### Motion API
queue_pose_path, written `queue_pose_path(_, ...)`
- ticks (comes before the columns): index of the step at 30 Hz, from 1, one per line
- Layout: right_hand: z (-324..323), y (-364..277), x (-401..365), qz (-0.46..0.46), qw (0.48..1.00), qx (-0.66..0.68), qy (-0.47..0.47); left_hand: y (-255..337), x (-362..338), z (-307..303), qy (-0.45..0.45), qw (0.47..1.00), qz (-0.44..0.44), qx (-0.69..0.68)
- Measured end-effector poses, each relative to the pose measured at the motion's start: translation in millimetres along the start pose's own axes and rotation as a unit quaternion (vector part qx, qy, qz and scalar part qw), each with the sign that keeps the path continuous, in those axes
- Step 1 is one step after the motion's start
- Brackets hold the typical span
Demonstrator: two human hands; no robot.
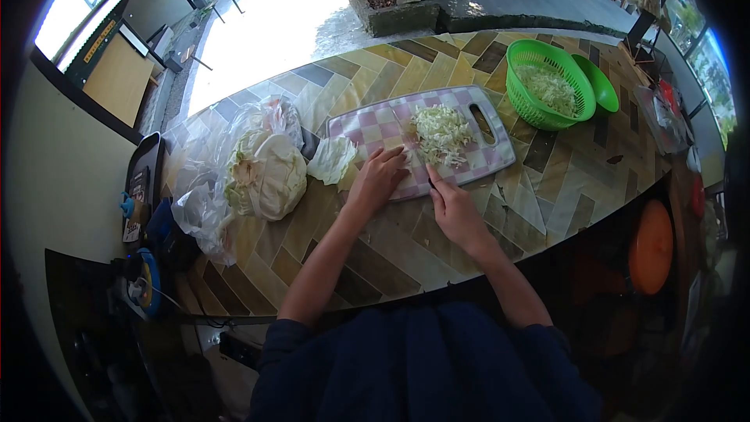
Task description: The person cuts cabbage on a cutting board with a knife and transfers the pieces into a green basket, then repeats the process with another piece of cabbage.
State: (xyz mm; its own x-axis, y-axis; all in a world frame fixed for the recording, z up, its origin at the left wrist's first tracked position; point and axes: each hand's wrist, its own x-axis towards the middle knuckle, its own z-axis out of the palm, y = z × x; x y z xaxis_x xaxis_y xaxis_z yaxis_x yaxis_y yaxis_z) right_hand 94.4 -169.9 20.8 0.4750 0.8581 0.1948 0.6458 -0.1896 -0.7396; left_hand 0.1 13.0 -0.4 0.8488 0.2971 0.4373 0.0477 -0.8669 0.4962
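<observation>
A checked pink and white cutting board [375,130] lies on the tiled table. My right hand [455,209] grips a knife [431,184] by its dark handle, the blade reaching away from me over the board. Close to the blade's left side, my left hand [380,178] presses down with bent fingers on a small piece of cabbage, mostly hidden under them. Shredded cabbage [441,133] is heaped to the right of the blade. A loose cabbage leaf [333,159] rests at the board's left edge. Further left sits a cut cabbage head [269,176].
Clear plastic bags [201,207] surround the cabbage head. At the far right stands a green colander [539,113] holding shredded cabbage, beside a green bowl [598,84]. A dark tray [144,168] is at the left edge. An orange round object [651,247] is below the table's right side.
</observation>
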Motion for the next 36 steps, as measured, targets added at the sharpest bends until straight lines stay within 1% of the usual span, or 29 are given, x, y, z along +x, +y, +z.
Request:
queue_pose_path(3, 6.3, -4.6, -8.9, -0.018, 1.000, -0.003, 0.001, -0.8, -0.8, 1.2, -0.002, 1.000, 0.012, 0.012)
queue_pose_path(6, 6.9, -12.3, -17.6, 0.017, 0.999, -0.034, -0.015, 1.3, -0.7, -0.9, 0.000, 1.000, 0.018, 0.024)
queue_pose_path(9, -0.3, -28.5, -20.2, 0.069, 0.995, -0.049, -0.055, 0.6, -0.4, -0.5, 0.003, 0.999, 0.025, 0.020)
queue_pose_path(12, 1.7, -31.3, -18.8, 0.086, 0.992, -0.065, -0.067, -0.7, 0.5, -0.7, 0.007, 0.999, 0.030, 0.012)
queue_pose_path(15, 13.7, -22.3, -17.9, 0.065, 0.994, -0.080, -0.045, -0.3, 0.6, -0.9, 0.005, 1.000, 0.026, -0.002)
queue_pose_path(21, 24.0, -21.5, 7.8, 0.084, 0.988, -0.117, -0.053, -2.9, -2.4, 2.4, 0.017, 0.999, 0.031, 0.022)
queue_pose_path(24, 28.7, -10.0, 13.2, 0.035, 0.995, -0.093, -0.010, 2.0, -2.5, 0.3, 0.017, 0.998, 0.024, 0.058)
queue_pose_path(27, 13.4, -13.9, 12.7, 0.052, 0.994, -0.091, -0.027, 7.6, -2.2, -5.4, 0.015, 0.997, 0.008, 0.073)
queue_pose_path(33, 1.4, -2.8, 4.9, 0.000, 1.000, 0.005, -0.018, 2.7, -3.6, -2.4, 0.015, 0.998, 0.016, 0.058)
queue_pose_path(36, 3.6, -8.4, -4.8, -0.002, 0.999, -0.021, -0.026, 1.5, -3.6, -1.1, 0.018, 0.998, 0.018, 0.053)
